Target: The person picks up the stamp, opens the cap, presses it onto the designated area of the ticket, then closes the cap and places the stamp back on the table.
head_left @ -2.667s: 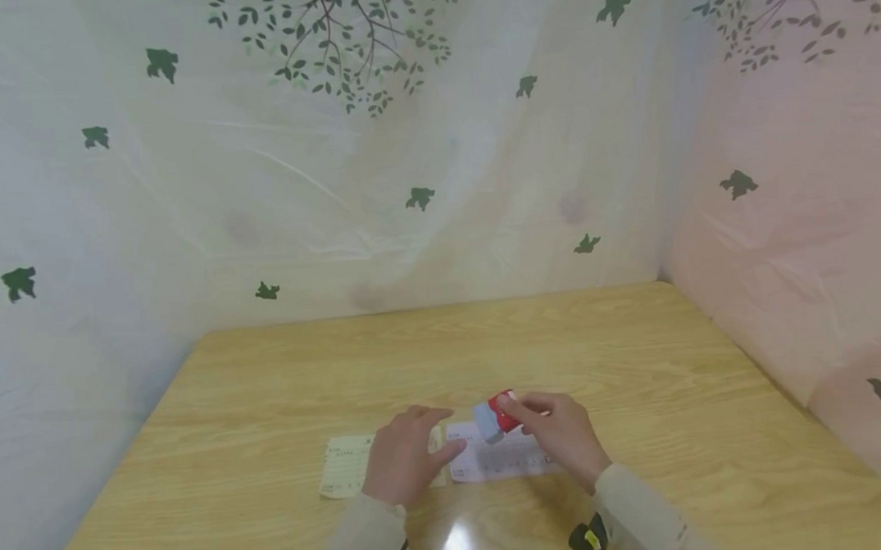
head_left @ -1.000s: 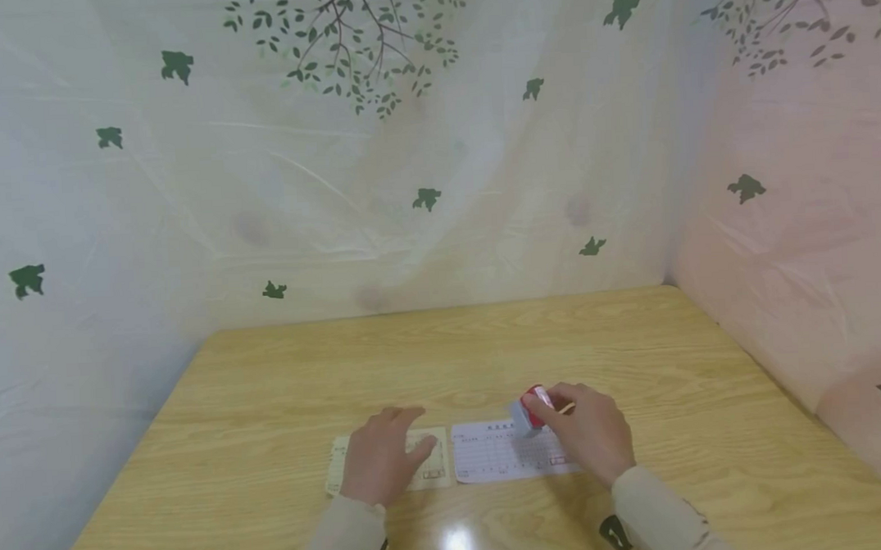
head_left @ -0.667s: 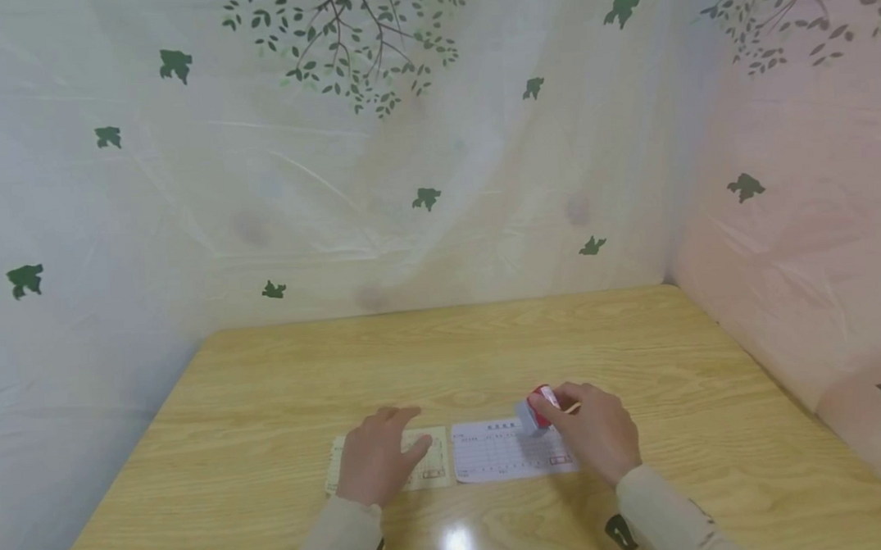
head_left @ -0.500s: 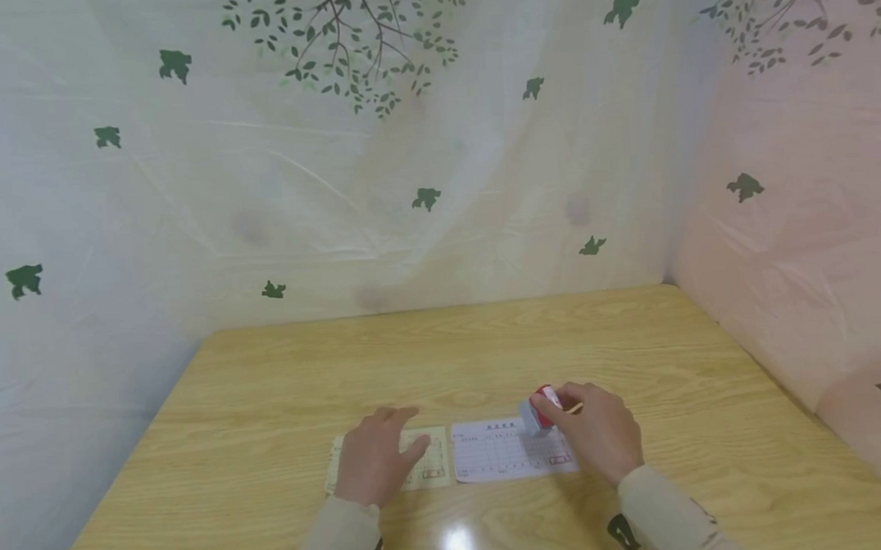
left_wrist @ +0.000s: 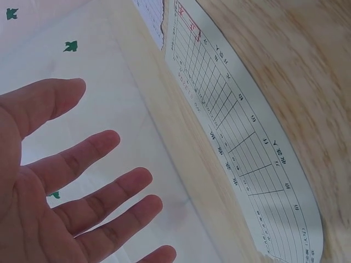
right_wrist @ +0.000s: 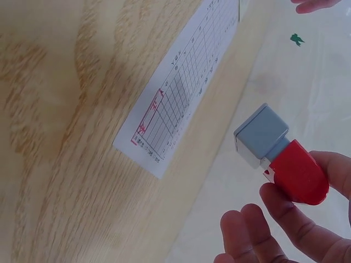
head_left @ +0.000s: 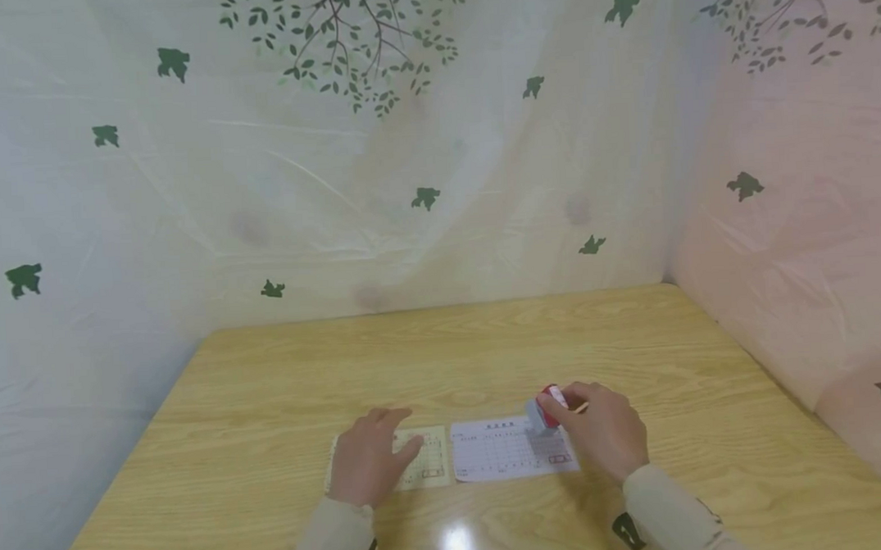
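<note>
My right hand (head_left: 606, 432) pinches a red-handled stamp (right_wrist: 299, 174) between thumb and fingers. The stamp's square grey end, apparently capped, points away from the fingers, held above the table. Below it lies a white printed form (head_left: 496, 453) with a red boxed mark at its lower right corner. To the left, a pale yellow form (head_left: 435, 452) bears a similar red mark at its lower right. Over its left part hovers my left hand (head_left: 367, 459), fingers spread and holding nothing. In the left wrist view the yellowish form (left_wrist: 241, 142) lies apart from that hand.
Both forms lie side by side on a wood-grain table (head_left: 444, 365). A pale curtain (head_left: 333, 189) printed with leaves and birds hangs behind the table, and a pinkish one (head_left: 800, 235) hangs along the right side. A light reflection shines near the front.
Both hands have drawn apart: the right, with the stamp, has shifted right, and the left has shifted left. More of both forms and their red marks shows now.
</note>
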### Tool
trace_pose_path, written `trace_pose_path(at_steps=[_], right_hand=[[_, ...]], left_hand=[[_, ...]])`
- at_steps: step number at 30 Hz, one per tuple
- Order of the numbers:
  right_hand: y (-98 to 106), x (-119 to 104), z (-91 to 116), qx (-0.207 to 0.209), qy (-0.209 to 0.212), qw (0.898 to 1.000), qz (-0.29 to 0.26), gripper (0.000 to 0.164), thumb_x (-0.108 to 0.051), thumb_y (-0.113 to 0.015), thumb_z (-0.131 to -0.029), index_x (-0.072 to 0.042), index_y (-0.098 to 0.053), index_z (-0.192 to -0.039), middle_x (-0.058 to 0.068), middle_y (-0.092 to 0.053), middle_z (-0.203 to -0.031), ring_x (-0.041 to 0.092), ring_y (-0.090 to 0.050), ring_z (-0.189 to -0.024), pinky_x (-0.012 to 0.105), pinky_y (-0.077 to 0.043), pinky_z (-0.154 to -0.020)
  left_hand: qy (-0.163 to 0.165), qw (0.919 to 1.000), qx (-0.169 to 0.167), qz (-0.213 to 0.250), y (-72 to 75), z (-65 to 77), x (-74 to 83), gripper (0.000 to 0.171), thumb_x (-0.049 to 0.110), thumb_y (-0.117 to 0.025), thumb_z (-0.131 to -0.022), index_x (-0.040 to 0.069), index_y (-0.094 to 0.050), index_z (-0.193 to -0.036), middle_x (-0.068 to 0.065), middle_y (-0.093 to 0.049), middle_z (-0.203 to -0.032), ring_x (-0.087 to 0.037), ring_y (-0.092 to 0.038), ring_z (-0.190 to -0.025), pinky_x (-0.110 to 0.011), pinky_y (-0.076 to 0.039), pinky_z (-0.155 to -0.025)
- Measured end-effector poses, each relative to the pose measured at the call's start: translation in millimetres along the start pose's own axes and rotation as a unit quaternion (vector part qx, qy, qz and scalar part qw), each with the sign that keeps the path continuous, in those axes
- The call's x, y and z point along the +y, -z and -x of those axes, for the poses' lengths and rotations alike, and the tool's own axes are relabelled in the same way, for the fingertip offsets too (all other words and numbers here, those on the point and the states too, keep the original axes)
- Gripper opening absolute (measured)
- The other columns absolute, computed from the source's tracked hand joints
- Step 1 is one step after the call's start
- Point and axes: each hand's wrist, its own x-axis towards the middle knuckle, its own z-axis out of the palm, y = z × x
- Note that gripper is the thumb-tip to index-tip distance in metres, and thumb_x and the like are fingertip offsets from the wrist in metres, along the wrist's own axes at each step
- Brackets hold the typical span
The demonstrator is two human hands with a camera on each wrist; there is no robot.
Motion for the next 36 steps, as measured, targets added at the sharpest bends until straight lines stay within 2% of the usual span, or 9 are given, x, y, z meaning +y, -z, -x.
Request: trace_pose_path(at_steps=[10, 23, 36], right_hand=[[3, 5, -2, 0.000, 0.000, 1.000, 0.009, 0.060, -0.076, -0.044, -0.072, -0.023, -0.068, -0.088, 0.000, -0.063, -0.094, 0.018, -0.057, -0.083, 0.029, -0.040, -0.059], [7, 17, -5, -0.013, -0.018, 1.000, 0.019, 0.069, -0.077, -0.043, -0.070, -0.020, -0.067, -0.101, 0.002, -0.062, -0.098, 0.021, -0.056, -0.085, 0.031, -0.039, -0.058], [9, 24, -4, -0.007, -0.015, 1.000, 0.024, 0.070, -0.076, -0.043, -0.071, -0.018, -0.067, -0.101, 0.004, -0.064, -0.100, 0.022, -0.058, -0.084, 0.029, -0.039, -0.056]], left_hand=[[0.017, 0.9998, -0.011, -0.007, 0.8, 0.2, -2.8, 0.041, 0.037, -0.063, -0.081, 0.014, -0.061, -0.115, -0.012, -0.059, -0.114, -0.032, -0.055, -0.102, -0.057, -0.041, -0.085], [0.025, 0.9996, -0.010, 0.003, 2.3, 1.1, -4.8, 0.041, 0.035, -0.064, -0.081, 0.014, -0.060, -0.116, -0.012, -0.059, -0.114, -0.032, -0.055, -0.102, -0.057, -0.041, -0.084], [0.034, 0.9993, -0.017, -0.001, 3.6, 1.8, -5.3, 0.041, 0.036, -0.063, -0.081, 0.015, -0.060, -0.116, -0.012, -0.058, -0.117, -0.033, -0.054, -0.104, -0.057, -0.040, -0.086]])
